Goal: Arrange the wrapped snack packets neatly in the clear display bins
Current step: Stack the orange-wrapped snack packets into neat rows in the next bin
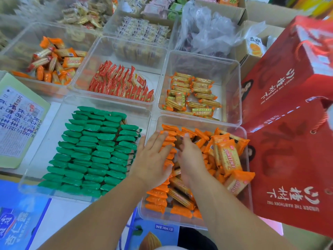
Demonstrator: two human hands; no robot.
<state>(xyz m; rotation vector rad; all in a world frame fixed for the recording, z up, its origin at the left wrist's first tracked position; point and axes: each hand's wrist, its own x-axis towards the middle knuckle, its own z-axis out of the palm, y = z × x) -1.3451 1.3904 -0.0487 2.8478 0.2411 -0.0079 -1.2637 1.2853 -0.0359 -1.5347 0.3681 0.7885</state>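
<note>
Left hand (153, 159) palm down, fingers straight and pressed together, lying flat on the neat left column of orange packets (156, 197) in the front right bin (201, 119). Right hand (191, 159) just beside it, touching at the knuckles, fingers out fairly straight and close together, tips down among the same packets; thumb hidden. Same bin, right half: more orange packets lying loose and tilted, a few propped against the right wall. Far left: cardboard flap (16, 123) with a printed label, and below it a blue carton (16, 222). Next right, front left bin (41, 159): green packets (93, 150) in tight overlapping columns, all aligned the same way, filling the right part of the bin. Row behind, left to right: clear bin (27, 37) with a loose heap of orange-ended biscuit packets (54, 64); middle bin (126, 49) with red packets (120, 82) standing on edge in rows toward the front wall; right bin (207, 64) with yellow-and-orange packets (192, 94), partly stacked, partly scattered. Farther back: more bins of mixed snacks, blurred, and a crumpled clear plastic bag (207, 27). Far right: red gift boxes (288, 87) with white lettering, close against the two right-hand bins.
</note>
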